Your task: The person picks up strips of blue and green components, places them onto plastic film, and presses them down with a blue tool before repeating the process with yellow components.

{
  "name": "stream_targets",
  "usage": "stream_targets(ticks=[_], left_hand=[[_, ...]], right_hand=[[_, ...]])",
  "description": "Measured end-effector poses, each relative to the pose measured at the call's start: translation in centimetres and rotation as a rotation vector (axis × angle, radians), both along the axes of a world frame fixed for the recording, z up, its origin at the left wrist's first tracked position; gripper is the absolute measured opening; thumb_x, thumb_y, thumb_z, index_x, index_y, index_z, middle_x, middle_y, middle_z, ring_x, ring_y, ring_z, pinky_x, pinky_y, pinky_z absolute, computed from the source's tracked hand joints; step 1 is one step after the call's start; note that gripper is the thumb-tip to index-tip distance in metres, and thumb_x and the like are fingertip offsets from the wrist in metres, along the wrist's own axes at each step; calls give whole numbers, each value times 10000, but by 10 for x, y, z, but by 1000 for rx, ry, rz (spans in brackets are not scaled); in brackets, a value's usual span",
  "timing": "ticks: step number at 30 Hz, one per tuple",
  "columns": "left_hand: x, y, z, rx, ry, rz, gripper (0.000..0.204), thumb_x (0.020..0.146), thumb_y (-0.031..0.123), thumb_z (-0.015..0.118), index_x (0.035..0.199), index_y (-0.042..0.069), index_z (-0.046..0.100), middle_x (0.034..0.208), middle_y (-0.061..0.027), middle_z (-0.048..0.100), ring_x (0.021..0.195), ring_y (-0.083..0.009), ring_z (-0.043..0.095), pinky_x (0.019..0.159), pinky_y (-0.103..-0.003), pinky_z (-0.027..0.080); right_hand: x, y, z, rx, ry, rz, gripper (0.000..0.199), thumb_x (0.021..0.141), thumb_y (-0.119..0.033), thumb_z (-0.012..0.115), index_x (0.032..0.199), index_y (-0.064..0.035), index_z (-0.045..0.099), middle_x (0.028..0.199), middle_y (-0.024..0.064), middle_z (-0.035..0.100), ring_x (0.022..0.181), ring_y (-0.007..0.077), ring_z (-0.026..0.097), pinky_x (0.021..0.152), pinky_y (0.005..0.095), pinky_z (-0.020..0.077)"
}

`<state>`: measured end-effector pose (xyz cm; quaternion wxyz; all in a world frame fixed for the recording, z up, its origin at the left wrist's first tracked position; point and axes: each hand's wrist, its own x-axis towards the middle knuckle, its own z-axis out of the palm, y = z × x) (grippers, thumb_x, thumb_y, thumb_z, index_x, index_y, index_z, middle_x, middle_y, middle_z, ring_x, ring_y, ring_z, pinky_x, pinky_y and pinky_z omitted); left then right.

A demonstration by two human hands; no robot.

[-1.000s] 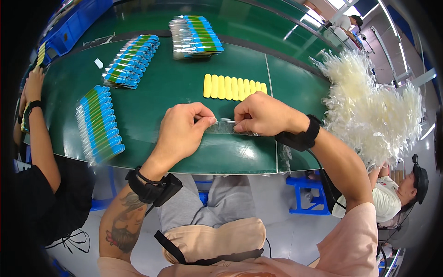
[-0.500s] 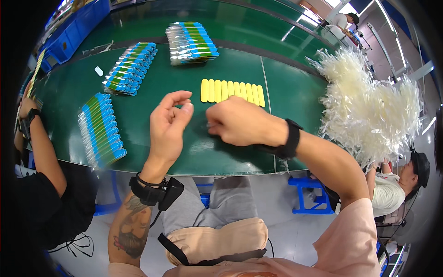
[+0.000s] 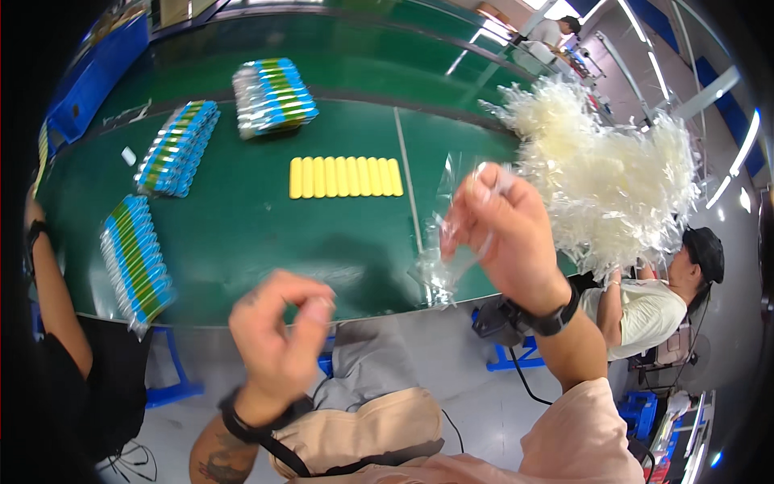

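My right hand (image 3: 508,234) is raised over the table's right part, its fingers closed on clear plastic bags (image 3: 439,278), thin crinkled film that hangs below and beside the fingertips. My left hand (image 3: 278,335) hovers at the near table edge, fingers curled and thumb drawn in against the index finger; nothing shows in it. Beyond both hands, a row of yellow round-ended flat strips (image 3: 345,177) lies side by side on the green table (image 3: 242,234).
At the left lie three stacks of blue-and-green packs in clear wrap (image 3: 278,95) (image 3: 177,149) (image 3: 137,258). A big heap of clear film bags (image 3: 605,177) fills the right side. A blue bin (image 3: 97,77) stands far left. Co-workers sit on both sides.
My right hand has left the yellow strips, moved right, and now holds clear bags. My left hand has drawn back toward the near edge and its fingers have closed. The view has shifted.
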<state>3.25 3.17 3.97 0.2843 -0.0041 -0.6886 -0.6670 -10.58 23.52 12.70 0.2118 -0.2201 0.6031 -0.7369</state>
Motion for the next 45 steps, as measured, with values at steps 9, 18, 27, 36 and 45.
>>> stream_targets(ticks=[9,18,27,36,45], left_hand=[[114,55,-2,1058,-273,-316,692,943,383,653,1362,-139,477,1269,-181,607,1190,-241,572,1043,-381,424],[154,47,-33,895,-490,45,283,973,35,472,1147,-110,642,1057,-134,701,981,-165,653,897,-278,499],[160,-38,-12,61,-505,-392,116,760,37,763,857,-24,743,839,-134,735,780,-232,710,715,-322,555],[130,-84,-27,-169,-787,-258,117,850,59,712,944,-5,739,830,-106,731,723,-165,663,705,-270,512],[114,-102,-46,105,-744,128,218,875,41,710,1070,-34,648,801,-76,718,765,-83,651,689,-237,498]], right_hand=[[102,-34,-86,172,1455,84,136,715,-99,679,836,-56,634,844,65,634,742,240,623,677,348,478],[150,-41,-120,290,1392,117,149,804,-215,668,925,-131,650,1079,60,648,973,250,637,862,415,470],[138,7,-148,70,-284,157,1078,717,-455,866,1525,4,320,1428,161,471,1291,255,490,1060,415,388],[144,-20,-160,185,-372,164,131,917,-116,745,870,2,713,775,4,683,706,39,570,635,217,464],[131,-70,-168,238,-268,7,128,901,-97,766,843,5,713,702,-36,630,613,13,483,546,187,396]])
